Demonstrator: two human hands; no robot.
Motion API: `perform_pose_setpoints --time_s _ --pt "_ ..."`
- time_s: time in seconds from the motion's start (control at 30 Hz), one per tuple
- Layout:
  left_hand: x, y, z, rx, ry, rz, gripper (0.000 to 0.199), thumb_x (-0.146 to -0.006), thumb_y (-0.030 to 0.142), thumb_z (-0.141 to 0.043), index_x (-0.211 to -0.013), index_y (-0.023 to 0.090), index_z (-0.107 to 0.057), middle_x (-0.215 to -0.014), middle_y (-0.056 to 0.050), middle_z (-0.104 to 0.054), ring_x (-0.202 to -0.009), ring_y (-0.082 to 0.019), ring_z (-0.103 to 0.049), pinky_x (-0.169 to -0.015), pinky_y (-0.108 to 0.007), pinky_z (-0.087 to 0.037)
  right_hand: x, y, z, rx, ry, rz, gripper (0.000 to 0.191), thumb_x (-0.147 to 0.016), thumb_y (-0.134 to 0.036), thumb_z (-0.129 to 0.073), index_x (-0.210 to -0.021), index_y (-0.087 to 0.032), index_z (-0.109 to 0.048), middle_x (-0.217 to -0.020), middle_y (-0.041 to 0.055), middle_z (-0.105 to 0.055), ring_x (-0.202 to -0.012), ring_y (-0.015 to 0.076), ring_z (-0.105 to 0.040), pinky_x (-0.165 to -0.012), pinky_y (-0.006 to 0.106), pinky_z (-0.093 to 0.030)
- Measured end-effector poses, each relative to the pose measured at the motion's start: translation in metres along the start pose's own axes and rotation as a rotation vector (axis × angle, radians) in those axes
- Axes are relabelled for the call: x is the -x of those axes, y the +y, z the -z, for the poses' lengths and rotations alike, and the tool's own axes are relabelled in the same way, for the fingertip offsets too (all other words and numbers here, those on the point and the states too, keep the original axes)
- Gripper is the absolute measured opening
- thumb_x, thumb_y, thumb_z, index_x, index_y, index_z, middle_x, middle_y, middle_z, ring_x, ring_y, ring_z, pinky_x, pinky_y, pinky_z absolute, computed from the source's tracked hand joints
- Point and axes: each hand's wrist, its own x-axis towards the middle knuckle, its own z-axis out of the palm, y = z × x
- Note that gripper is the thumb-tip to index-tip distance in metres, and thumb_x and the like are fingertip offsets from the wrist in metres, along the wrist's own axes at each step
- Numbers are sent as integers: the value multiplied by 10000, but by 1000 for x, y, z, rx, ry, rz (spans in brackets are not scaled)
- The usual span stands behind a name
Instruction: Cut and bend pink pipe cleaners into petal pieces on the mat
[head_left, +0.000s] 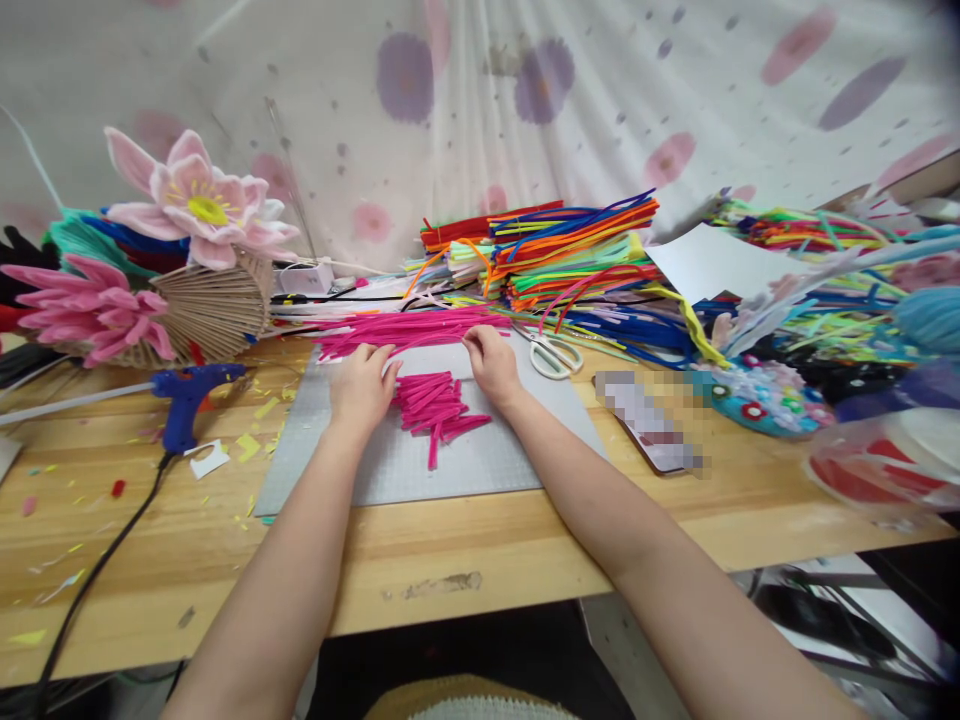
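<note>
Long magenta fuzzy stems (420, 326) lie in a bundle across the back of a grey cutting mat (480, 480). My left hand (362, 388) is at the bundle's front left, fingers curled at one end of a single magenta stem. The other end of that stem is at my right hand (491, 365), which pinches it with thumb and fingers near the bundle's right part. Between and just below the hands, a loose pile of short cut magenta pieces (431, 402) rests on the mat. White-handled scissors (553, 356) lie right of my right hand.
A blue glue gun (184, 405) with a black cord stands at left, before pink fuzzy flowers (199, 205). A phone (649, 425) lies right of the mat. Colourful stem bundles (574, 250) line the back; a flowered blue piece (765, 398) and a clear tub (885, 465) are at right.
</note>
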Motion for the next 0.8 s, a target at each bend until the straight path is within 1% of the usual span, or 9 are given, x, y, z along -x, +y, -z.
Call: perform_pose_setpoints --time_s 0.1,0.2,0.27,0.37,0.5,0.57,0.63,0.7,0.8 --pt "2 5 -1 -43 -15 1 326 -851 334 -393 -1023 230 -648 -916 -79 -595 -830 -196 -533 -697 -304 -373 0 -1 1 -49 32 -43 86 -814 -197 -439 -794 -177 -520 -805 67 -575 -759 163 -510 -703 284 -402" --pt "2 6 -1 -40 11 75 282 -828 308 -432 -922 220 -683 -877 -81 -584 -811 -198 -523 -673 -306 -370 0 -5 2 -105 47 -65 97 -811 -212 -450 -810 -177 -541 -816 69 -581 -773 162 -518 -711 290 -413" --pt "2 4 -1 38 57 135 269 -817 300 -448 -884 205 -690 -834 -76 -575 -783 -191 -525 -659 -302 -378 0 -8 1 -159 18 -64 118 -806 -221 -461 -828 -176 -568 -830 69 -588 -775 158 -523 -712 292 -419" --pt "0 2 -3 320 136 232 252 -787 308 -494 -881 178 -688 -774 -51 -572 -705 -156 -537 -666 -294 -407 -2 -11 -1 -317 -103 -101 129 -775 -238 -504 -832 -179 -604 -829 54 -591 -721 137 -528 -673 279 -431" --pt "-4 8 -9 998 157 539 268 -684 306 -612 -873 125 -669 -685 -10 -582 -569 -96 -535 -649 -285 -462 -4 -15 -1 -695 -365 -345 158 -676 -286 -613 -779 -167 -595 -688 -3 -575 -569 91 -500 -566 239 -425" --pt "-5 15 -9 1301 108 670 259 -626 267 -664 -828 106 -661 -633 7 -580 -565 -80 -541 -684 -284 -481 -5 -17 2 -856 -470 -466 203 -637 -311 -654 -758 -167 -579 -667 -20 -580 -554 76 -497 -545 217 -415" --pt "-4 22 -7 1486 29 719 242 -583 224 -700 -786 97 -657 -605 15 -583 -585 -67 -552 -730 -273 -486 -6 -20 6 -971 -496 -559 230 -615 -321 -680 -744 -170 -564 -676 -29 -582 -571 66 -505 -546 197 -408" --pt "-3 28 -3 1581 -85 715 224 -580 195 -706 -772 92 -658 -598 12 -592 -598 -62 -562 -747 -258 -491 -6 -22 11 -1047 -502 -621 240 -606 -317 -694 -728 -171 -548 -660 -40 -565 -571 58 -504 -546 186 -401" --pt "0 35 2 1612 -271 701 183 -625 180 -681 -783 89 -660 -644 -22 -632 -637 -86 -601 -736 -256 -509 -6 -26 14 -1081 -541 -648 256 -597 -310 -704 -706 -173 -517 -612 -57 -529 -533 52 -483 -530 185 -383"
